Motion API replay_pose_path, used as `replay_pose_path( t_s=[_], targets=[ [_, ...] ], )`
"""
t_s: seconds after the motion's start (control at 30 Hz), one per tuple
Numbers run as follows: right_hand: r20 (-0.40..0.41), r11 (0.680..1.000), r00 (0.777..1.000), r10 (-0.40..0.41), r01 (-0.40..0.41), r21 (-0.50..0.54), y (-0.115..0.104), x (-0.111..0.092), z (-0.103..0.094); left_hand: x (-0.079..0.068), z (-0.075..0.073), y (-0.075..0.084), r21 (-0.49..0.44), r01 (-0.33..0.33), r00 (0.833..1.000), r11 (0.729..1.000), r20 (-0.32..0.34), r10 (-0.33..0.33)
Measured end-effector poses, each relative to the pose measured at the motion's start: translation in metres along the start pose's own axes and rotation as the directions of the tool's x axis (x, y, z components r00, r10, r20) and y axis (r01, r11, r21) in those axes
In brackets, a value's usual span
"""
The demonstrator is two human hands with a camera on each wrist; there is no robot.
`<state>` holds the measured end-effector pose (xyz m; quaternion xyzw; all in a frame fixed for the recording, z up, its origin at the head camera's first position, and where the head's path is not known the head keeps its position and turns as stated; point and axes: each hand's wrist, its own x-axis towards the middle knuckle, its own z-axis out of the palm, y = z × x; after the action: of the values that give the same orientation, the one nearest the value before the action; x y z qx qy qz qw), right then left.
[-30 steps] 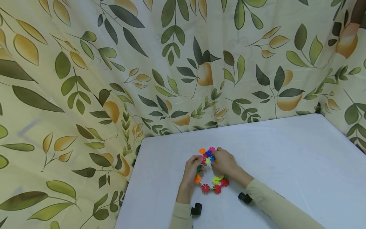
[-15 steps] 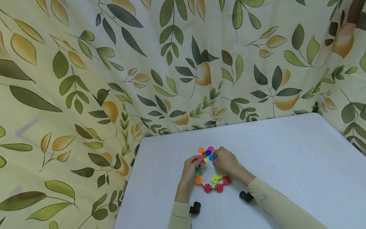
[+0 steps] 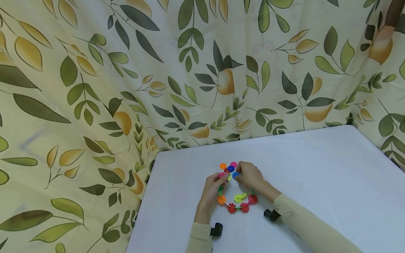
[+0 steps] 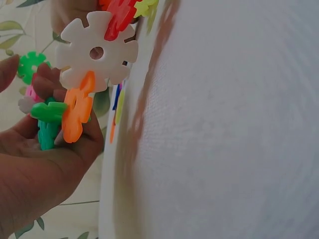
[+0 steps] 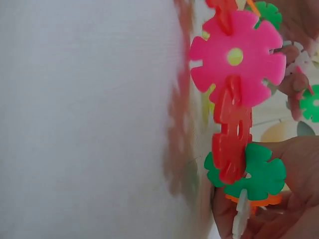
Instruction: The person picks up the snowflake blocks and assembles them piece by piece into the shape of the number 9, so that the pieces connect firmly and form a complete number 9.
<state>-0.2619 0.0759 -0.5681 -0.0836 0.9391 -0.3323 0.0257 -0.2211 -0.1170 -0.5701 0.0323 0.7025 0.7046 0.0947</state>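
Observation:
A chain of plastic snowflake discs hangs in a curve between the hands, with red discs [image 3: 244,207] lowest in the head view. My left hand [image 3: 211,188] pinches its left end near a pink disc [image 3: 222,175]. In the left wrist view a white disc [image 4: 94,52], an orange disc [image 4: 77,112] and green ones run into the palm. My right hand [image 3: 251,174] holds the other end, close to the left fingertips. The right wrist view has a pink disc [image 5: 237,57], a red disc [image 5: 232,129] and a green disc [image 5: 264,172] leading to that hand. The exact joint between the fingertips is hidden.
Loose discs lie on the white table [image 3: 300,165] beyond the hands, among them an orange disc [image 3: 223,166] and a blue disc [image 3: 231,168]. Yellow discs [image 3: 239,198] show inside the curve of the chain. A leaf-patterned curtain [image 3: 190,88] stands behind the table.
The lower part of the chain has swung slightly to the right. Both hands stay close together, with only small shifts of the fingers.

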Motion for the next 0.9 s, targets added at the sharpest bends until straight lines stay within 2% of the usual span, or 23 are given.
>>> replay_pose_path(
  t_s=[0.2,0.5,0.7,0.9],
  targets=[
    [-0.038,0.982,0.999,-0.026,0.032,0.189,0.004,-0.004,-0.001,0.002,0.0,0.0,0.015,0.0,1.0,1.0,-0.009,0.0],
    [-0.077,0.888,0.997,-0.032,0.064,0.456,0.004,-0.012,-0.008,0.0,-0.001,0.004,0.032,0.019,1.0,0.999,-0.012,-0.019],
    [-0.085,0.823,0.995,-0.06,0.097,0.56,0.0,-0.019,-0.016,0.0,-0.001,0.003,0.028,0.031,0.999,0.999,-0.019,-0.031],
    [-0.08,0.797,0.995,-0.058,0.094,0.597,-0.004,-0.025,-0.022,0.0,0.001,0.004,0.006,0.037,0.999,0.999,-0.026,-0.037]
  ],
)
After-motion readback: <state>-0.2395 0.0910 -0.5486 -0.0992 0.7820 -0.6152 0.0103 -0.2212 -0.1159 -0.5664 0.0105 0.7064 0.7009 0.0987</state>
